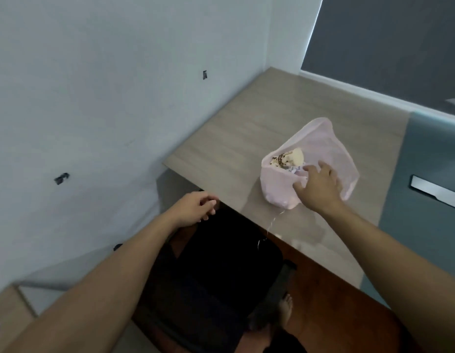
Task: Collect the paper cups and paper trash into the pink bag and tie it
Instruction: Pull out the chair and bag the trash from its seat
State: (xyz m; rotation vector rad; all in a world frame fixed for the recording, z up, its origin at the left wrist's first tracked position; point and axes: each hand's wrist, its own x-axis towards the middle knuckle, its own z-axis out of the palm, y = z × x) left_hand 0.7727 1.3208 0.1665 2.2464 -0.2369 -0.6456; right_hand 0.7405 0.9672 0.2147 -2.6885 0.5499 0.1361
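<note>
bag (320, 146) on table (221, 149), open-mouthed, under right hand (318, 187): spread fingers touching its rim, not clasping. cup (288, 159) inside, just past fingertips. left hand (195, 207) loosely curled, empty, well apart.

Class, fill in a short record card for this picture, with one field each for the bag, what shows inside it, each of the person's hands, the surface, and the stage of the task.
bag: pink bag, lying on the table, mouth open
contents: paper trash, pale with brown marks, showing in the mouth
right hand: rests on the bag beside its mouth, fingers spread
left hand: off the table's corner, loosely curled, holding nothing
table: wood-grain top, set against a pale wall
stage: bag not yet tied
</note>
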